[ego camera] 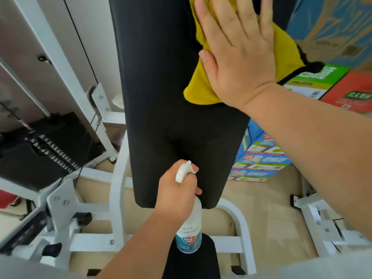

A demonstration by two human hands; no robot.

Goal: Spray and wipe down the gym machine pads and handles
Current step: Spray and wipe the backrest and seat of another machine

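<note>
Back pad [161, 87]: top cut off by upper frame edge. Yellow cloth [201, 93]: middle hidden under flat right hand [239, 57]; upper end runs out of frame. Right fingertips cropped at top. Spray bottle [189, 228]: neck hidden inside left hand [175, 194]; label print too small to read. Weight stack [52, 150]: blurred, plate markings illegible. Cartons [259, 162]: partly hidden behind pad and right forearm; lettering unreadable. Seat pad [191, 264]: cut by lower edge.

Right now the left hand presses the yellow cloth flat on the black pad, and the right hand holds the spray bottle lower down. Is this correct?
Not quite: the hands are swapped. In the head view the right hand presses the yellow cloth flat on the black pad, and the left hand holds the spray bottle lower down.
</note>
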